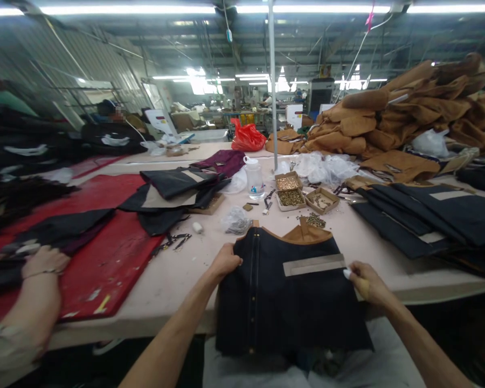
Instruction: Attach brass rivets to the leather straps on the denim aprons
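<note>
A dark garment piece [303, 307] with a brown lining at its curved top edge hangs over the table's front edge toward my lap. Down its left part runs a strip with small brass-coloured studs, and a beige strip [313, 265] lies across its upper right. My left hand [225, 261] grips the upper left edge, thumb on top. On the other side, my right hand [366, 280] pinches the right edge beside the beige strip; something white covers a fingertip. Just beyond the garment lie small metal parts [315, 220] and a clear plastic bag [236, 221].
Open boxes of small brass parts [290, 198] stand mid-table near a clear jug [254, 178]. Dark pieces [432, 215] are stacked right, below a brown garment heap [412, 113]. Pliers-like tools [178, 241] lie left. A co-worker's hand [44, 262] works over a red board [109, 258].
</note>
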The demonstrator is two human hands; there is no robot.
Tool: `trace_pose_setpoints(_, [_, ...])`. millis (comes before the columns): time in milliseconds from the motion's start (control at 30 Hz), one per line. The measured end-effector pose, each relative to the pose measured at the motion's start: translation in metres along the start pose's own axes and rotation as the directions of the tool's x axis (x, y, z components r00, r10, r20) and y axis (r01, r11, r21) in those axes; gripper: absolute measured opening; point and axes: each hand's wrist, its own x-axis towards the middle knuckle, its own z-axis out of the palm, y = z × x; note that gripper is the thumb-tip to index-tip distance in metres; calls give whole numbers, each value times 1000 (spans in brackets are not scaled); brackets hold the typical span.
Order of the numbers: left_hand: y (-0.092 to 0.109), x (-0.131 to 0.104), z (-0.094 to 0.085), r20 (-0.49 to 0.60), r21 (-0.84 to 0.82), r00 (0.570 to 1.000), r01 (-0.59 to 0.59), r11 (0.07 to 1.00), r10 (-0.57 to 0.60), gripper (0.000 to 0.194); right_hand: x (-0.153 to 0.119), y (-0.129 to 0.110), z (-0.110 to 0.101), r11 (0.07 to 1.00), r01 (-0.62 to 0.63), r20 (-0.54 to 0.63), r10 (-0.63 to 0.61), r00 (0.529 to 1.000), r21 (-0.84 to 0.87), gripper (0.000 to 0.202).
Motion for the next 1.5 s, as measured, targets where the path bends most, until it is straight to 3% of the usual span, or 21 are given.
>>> trace_pose_setpoints(100, [-6, 0, 0, -139, 255, 985, -61, 965, 99, 45, 4, -21, 21, 942, -28, -98, -5, 995, -335, 15])
trace_pose_setpoints(167, [-9, -4, 17, -142, 364, 964, -161, 917, 226, 50, 12, -35, 29, 883, 56, -169, -151, 974, -466, 31])
trace_pose_setpoints(267, [-19, -11, 56, 42, 412, 914, -384, 826, 403, 50, 32, -53, 42, 839, 352, -111, -431, 895, -415, 51])
trace_pose_setpoints(367, [-39, -11, 89, 248, 493, 824, -560, 666, 510, 55, 65, -58, 59, 797, 519, -31, -554, 832, -309, 50])
trace_pose_setpoints(467, [-59, -7, 102, 268, 586, 795, -583, 563, 544, 60, 108, -54, 72, 820, 456, -69, -506, 860, -345, 50])
trace_pose_setpoints(633, [-68, 0, 100, 251, 602, 794, -576, 553, 553, 61, 170, -62, 92, 857, 231, -55, -287, 956, -461, 58])
trace_pose_setpoints(733, [-68, 2, 100, 244, 602, 794, -574, 555, 557, 61, 186, -75, 114, 868, 192, -43, -237, 970, -458, 58])
trace_pose_setpoints(867, [-69, 5, 101, 228, 595, 786, -579, 557, 574, 60, 192, -93, 136, 859, 236, -32, -281, 959, -455, 55])
trace_pose_setpoints(933, [-70, 6, 101, 226, 589, 782, -585, 557, 581, 60, 194, -97, 134, 844, 281, -12, -321, 947, -456, 54])
trace_pose_setpoints(1033, [-70, 8, 100, 222, 583, 779, -588, 561, 587, 59, 198, -88, 107, 843, 267, -41, -323, 946, -467, 52])
trace_pose_setpoints(1167, [-71, 11, 100, 210, 591, 781, -580, 560, 588, 58, 202, -47, 51, 873, 43, -189, -153, 970, -486, 43])
trace_pose_setpoints(1267, [-71, 12, 101, 209, 597, 782, -578, 557, 587, 58, 203, -16, 23, 869, -55, -203, -54, 978, -492, 36])
trace_pose_setpoints(1367, [-70, 11, 100, 212, 604, 786, -573, 554, 581, 57, 208, -2, 18, 863, -50, -148, -30, 989, -503, 31])
trace_pose_setpoints(1500, [-70, 9, 100, 217, 615, 789, -568, 547, 575, 58, 220, -1, 22, 843, -33, -75, -8, 997, -537, 31])
